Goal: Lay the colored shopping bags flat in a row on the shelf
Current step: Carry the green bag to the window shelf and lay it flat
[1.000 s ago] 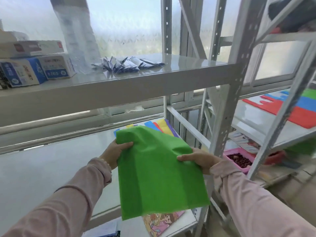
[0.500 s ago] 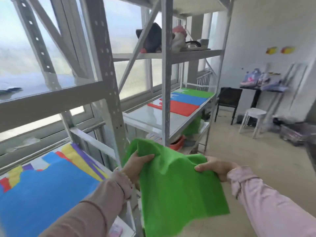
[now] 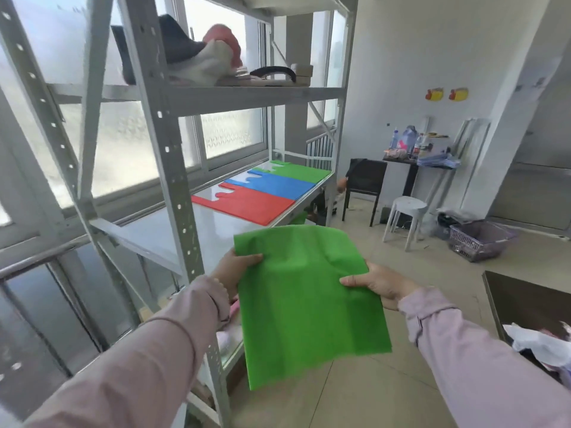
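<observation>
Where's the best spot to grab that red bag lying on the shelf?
Probably the red bag is best taken by its handle loops at the window end, where the cutout leaves loose strips that fingers can slip under. It lies flat, its far side against the blue bag, so come from the bare shelf side, not the blue side.

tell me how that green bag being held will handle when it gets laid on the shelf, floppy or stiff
Probably floppy: the flat green fabric shopping bag buckles and creases between the left hand and right hand. Likely light, since it is pinched only by its edges. It may need smoothing.
</observation>
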